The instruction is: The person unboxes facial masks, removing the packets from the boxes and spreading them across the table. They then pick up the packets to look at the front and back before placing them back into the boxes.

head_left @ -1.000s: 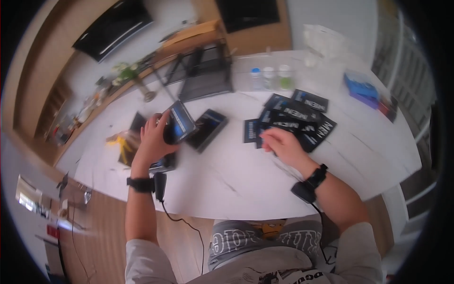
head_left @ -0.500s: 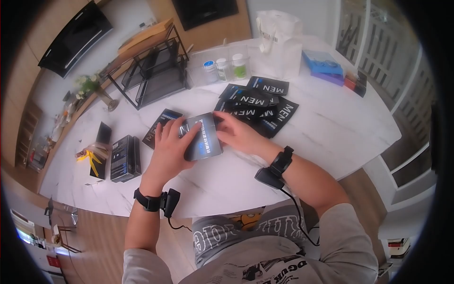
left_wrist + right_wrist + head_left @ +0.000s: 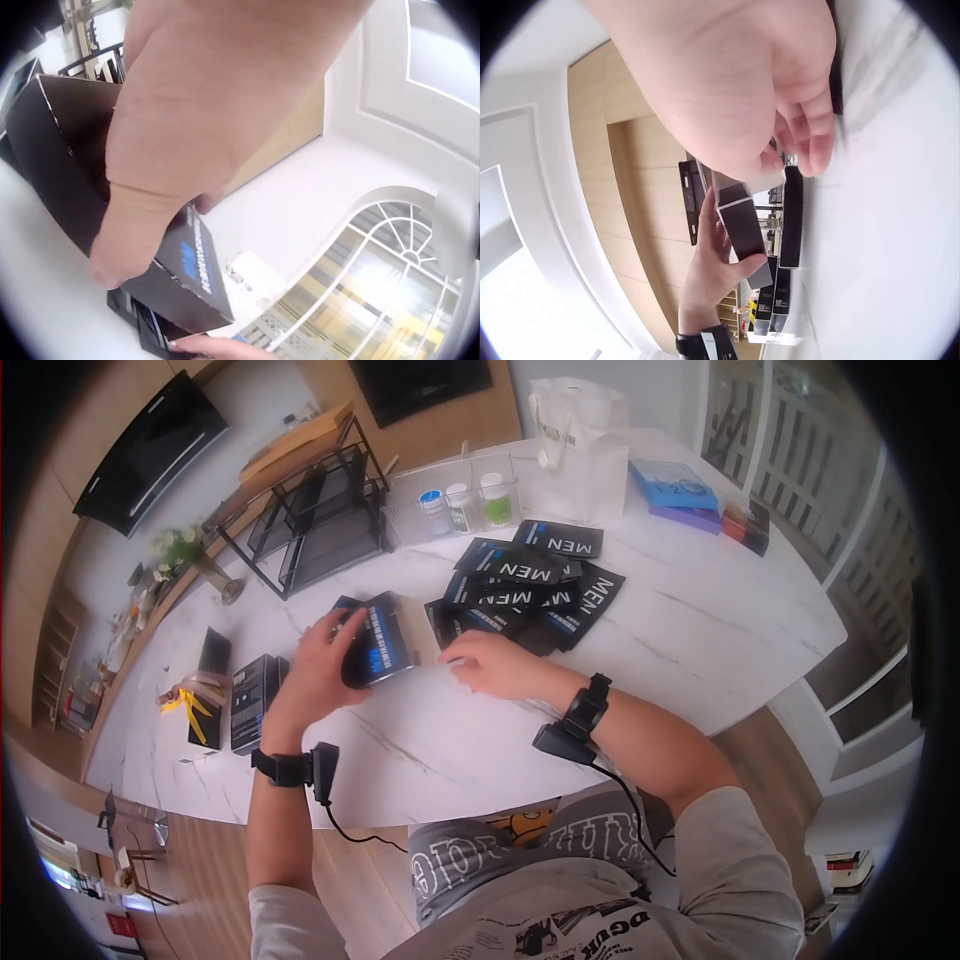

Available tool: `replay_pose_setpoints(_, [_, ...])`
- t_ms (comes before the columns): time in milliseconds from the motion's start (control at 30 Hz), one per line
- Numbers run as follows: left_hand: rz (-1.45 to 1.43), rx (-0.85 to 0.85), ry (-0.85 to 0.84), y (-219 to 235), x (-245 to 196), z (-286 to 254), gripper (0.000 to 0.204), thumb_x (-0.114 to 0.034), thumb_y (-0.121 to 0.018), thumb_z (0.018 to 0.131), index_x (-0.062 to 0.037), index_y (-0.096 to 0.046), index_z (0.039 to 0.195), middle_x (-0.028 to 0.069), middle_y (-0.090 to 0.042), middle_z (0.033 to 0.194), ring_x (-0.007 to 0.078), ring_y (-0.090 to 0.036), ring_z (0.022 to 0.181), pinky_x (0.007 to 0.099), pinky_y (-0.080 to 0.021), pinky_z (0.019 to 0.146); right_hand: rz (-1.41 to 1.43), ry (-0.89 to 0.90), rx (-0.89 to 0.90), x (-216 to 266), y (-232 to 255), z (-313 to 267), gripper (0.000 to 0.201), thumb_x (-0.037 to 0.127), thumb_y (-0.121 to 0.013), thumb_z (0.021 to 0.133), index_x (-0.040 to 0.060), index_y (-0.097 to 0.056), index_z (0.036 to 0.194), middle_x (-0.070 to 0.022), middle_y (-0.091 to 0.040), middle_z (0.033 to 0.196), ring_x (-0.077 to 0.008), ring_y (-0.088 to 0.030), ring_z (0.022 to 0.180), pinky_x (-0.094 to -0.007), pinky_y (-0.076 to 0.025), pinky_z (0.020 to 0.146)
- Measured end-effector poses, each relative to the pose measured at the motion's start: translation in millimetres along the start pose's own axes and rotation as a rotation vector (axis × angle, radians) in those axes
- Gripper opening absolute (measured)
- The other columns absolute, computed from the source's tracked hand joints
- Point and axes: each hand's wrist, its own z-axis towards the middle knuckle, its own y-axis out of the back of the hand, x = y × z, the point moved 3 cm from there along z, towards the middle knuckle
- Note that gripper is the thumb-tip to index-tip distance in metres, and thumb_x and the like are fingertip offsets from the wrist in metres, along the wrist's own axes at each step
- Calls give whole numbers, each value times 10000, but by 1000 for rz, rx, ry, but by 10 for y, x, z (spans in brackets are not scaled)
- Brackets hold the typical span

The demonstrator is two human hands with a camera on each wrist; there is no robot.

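My left hand (image 3: 318, 675) grips a black carton (image 3: 380, 640) with blue and white print. In the left wrist view its thumb lies along one side of the carton (image 3: 199, 259), and a dark hollow shows at one end. A pale flap (image 3: 418, 628) stands out from the carton's right end. My right hand (image 3: 500, 665) is at that flap, fingertips right by its edge. The right wrist view shows a gap between its thumb and bent fingers, beside the blurred flap (image 3: 765, 182). Several black sachets marked MEN (image 3: 525, 572) lie heaped beyond the right hand.
Black boxes (image 3: 255, 700) stand at the left beside a yellow ribbon (image 3: 193, 710). Behind are a black mesh rack (image 3: 310, 540), a clear bin (image 3: 395, 510) with three bottles, and a white paper bag (image 3: 590, 460). Blue and purple boxes (image 3: 672, 485) lie at the back right.
My left hand brought the carton from the left to the middle, then shifted slightly back left. The right hand met the carton's end; now the end flap is out.
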Motion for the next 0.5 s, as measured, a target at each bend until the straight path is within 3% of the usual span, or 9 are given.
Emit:
replay_pose_setpoints(100, [-16, 64, 88, 44, 323, 42, 1069, -111, -876, 540, -129, -376, 1485, 164, -444, 1402, 360, -495, 1246, 385, -429, 1072, 77, -75, 45, 116, 22, -12, 209, 116, -579, 929, 22, -670, 1092, -119, -644, 971, -184, -677, 753, -304, -544, 690])
replay_pose_setpoints(200, [-75, 120, 231, -28, 662, 79, 1040, -184, -865, 580, -128, -370, 1494, 168, -448, 1421, 369, -500, 1255, 384, -415, 1093, 130, -45, -57, 188, 83, -14, 175, 103, -571, 943, 10, -673, 1050, -87, -672, 868, -155, -666, 696, -291, -534, 659])
replay_pose_setpoints(300, [64, 193, 247, -247, 931, 33, 1006, -226, -865, 592, -122, -402, 1479, 203, -433, 1456, 388, -487, 1276, 397, -397, 1106, 172, -12, -163, 137, 140, 55, 154, 82, -563, 950, 4, -678, 1016, -74, -687, 847, -119, -649, 697, -278, -519, 641])
replay_pose_setpoints(367, [116, 122, 218, -171, 819, 12, 878, -247, -855, 629, -106, -493, 1416, 232, -423, 1469, 407, -474, 1289, 424, -395, 1095, 198, -8, -276, 278, 318, 49, 136, 61, -566, 944, 1, -676, 997, -71, -694, 869, -96, -623, 712, -262, -510, 650])
replay_pose_setpoints(433, [206, 11, 153, -87, 562, 50, 801, -226, -848, 654, -91, -533, 1378, 237, -438, 1454, 408, -483, 1278, 433, -407, 1077, 75, 91, -521, 224, 611, 63, 130, 47, -574, 921, 2, -668, 999, -84, -695, 874, -127, -642, 758, -268, -510, 674])
replay_pose_setpoints(500, [16, -207, 59, 94, 98, 146, 541, -112, -770, 768, -29, -584, 1269, 204, -534, 1351, 387, -547, 1200, 397, -455, 1010, -123, 103, -750, 121, 973, 52, 136, 39, -587, 897, 10, -666, 1004, -107, -694, 941, -179, -661, 788, -277, -511, 693])
